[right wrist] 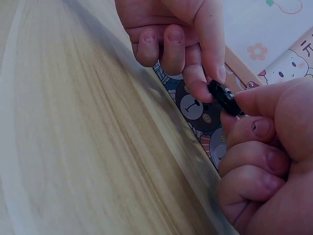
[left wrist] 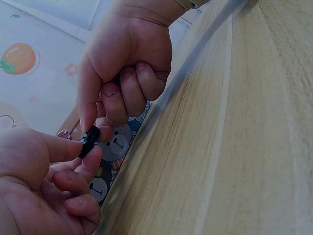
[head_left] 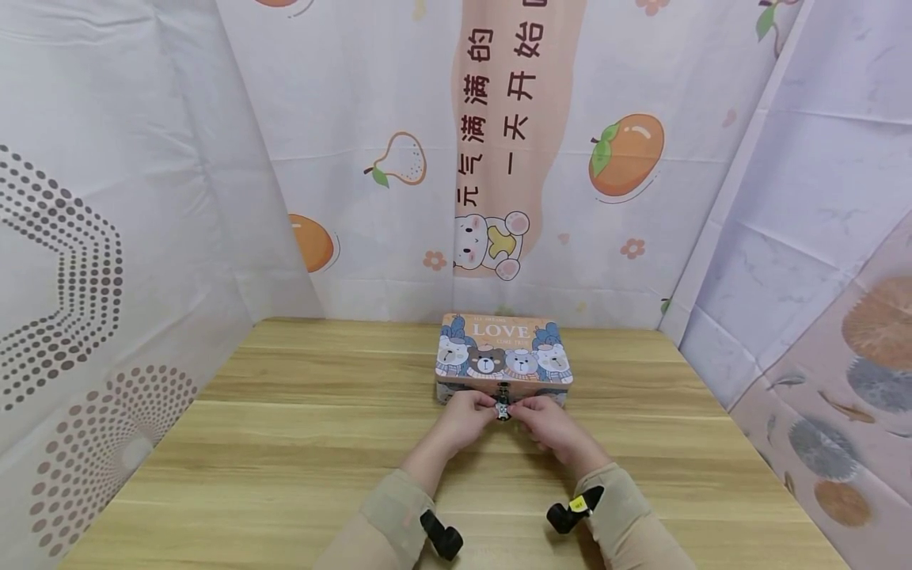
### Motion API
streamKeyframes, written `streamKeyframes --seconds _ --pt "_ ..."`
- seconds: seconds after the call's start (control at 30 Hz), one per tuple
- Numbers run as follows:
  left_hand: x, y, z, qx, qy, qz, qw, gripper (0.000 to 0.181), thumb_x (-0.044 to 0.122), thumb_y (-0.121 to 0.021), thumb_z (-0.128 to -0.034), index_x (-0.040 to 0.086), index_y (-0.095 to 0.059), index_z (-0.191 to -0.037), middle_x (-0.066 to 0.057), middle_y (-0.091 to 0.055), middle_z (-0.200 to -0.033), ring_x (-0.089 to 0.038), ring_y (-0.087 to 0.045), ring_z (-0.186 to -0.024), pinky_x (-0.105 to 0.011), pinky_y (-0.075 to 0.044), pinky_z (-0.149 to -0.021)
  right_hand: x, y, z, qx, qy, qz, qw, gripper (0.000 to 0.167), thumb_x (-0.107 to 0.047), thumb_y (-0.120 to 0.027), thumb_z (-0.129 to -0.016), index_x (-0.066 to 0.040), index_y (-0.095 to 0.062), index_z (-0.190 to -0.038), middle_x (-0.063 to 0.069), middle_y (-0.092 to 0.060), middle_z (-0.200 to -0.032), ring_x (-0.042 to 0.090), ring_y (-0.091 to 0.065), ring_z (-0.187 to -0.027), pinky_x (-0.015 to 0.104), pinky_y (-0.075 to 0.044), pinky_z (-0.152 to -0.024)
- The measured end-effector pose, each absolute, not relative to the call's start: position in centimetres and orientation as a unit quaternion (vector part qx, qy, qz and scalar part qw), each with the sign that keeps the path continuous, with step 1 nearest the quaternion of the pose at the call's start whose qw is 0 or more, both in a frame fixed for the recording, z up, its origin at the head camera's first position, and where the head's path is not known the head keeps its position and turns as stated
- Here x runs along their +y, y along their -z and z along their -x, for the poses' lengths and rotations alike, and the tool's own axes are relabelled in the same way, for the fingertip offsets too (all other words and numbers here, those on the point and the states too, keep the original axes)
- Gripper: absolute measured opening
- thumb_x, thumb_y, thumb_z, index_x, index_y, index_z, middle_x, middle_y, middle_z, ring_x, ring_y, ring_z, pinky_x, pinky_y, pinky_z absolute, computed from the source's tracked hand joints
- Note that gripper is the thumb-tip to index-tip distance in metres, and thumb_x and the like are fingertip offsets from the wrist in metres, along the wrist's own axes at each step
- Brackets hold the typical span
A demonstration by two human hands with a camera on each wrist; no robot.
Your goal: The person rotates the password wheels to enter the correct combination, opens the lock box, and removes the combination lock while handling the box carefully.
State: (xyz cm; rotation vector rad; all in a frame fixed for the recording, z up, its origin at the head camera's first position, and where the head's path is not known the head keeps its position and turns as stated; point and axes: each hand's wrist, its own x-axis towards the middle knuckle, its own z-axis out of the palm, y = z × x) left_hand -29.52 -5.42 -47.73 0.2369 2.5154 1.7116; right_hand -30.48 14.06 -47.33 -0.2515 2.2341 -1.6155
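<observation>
A rectangular tin box (head_left: pixel 492 324) with bears and the word LOVE on its lid stands closed near the back of the table. At the middle of its front is a metal clasp (head_left: pixel 503 388). Just below the clasp is a small black padlock (head_left: pixel 503 411), its front pale and patterned. My left hand (head_left: pixel 461 419) pinches the padlock (left wrist: pixel 89 141) from the left between thumb and finger. From the right, the thumb and finger of my right hand (head_left: pixel 556 427) pinch it too. Whether its shackle passes through the clasp is hidden.
The wooden table (head_left: pixel 321 443) extends around the box on both sides and in front. A printed curtain (head_left: pixel 356 237) hangs behind the table's back edge, with more cloth at the left and right. Small black devices are strapped to both sleeved wrists.
</observation>
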Motion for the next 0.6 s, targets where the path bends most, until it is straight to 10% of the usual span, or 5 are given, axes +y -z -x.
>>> streamKeyframes --seconds 0.6 --pt "-5.52 47.84 29.51 0.821 -0.564 -0.075 0.049 0.012 0.01 -0.067 -0.0962 0.001 -0.071 -0.104 -0.002 -0.068 -0.092 -0.018 -0.058 -0.08 -0.032 -0.047 -0.068 13.98 47.27 30.4 0.793 0.574 0.089 0.184 0.03 -0.022 -0.055 -0.104 0.004 -0.065 -0.096 -0.003 -0.04 -0.06 0.009 -0.03 -0.044 0.024 -0.027 -0.042"
